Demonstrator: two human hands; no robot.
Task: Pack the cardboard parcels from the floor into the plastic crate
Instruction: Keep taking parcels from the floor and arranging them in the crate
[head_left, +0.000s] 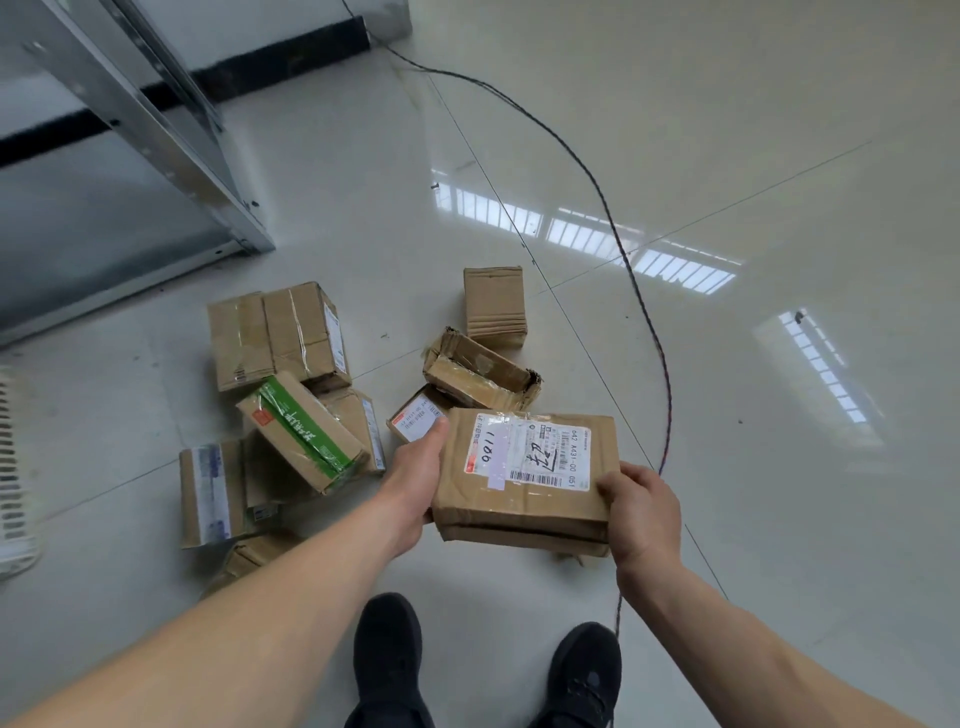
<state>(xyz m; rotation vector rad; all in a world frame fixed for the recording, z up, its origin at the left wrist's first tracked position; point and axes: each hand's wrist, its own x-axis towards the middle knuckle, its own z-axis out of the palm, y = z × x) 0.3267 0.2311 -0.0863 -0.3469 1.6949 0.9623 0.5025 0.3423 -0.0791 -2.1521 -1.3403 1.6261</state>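
Both hands hold one flat cardboard parcel (524, 475) above the floor, its white shipping label facing up; the left hand (415, 486) grips the parcel's nine o'clock edge, thumb lying along the top corner and fingers curled underneath; the right hand (641, 512) clamps the corner at four o'clock, fingers curled over the top face. The remaining parcels lie scattered on the pale tiled floor (727, 156); a green-banded box (304, 434) tilts on a heap at nine o'clock from the held parcel; two taped boxes (278, 335) sit side by side at ten o'clock; a torn open box (480, 374) rests at twelve o'clock, with a small upright carton (493, 306) just beyond it. A white slatted plastic crate (13, 467) shows only at the far nine o'clock edge, well apart from the hands. A dark cable (618, 239) curves across the floor at one o'clock; a metal rack (150, 119) stands at eleven o'clock; two black shoes (387, 660) are at six o'clock.
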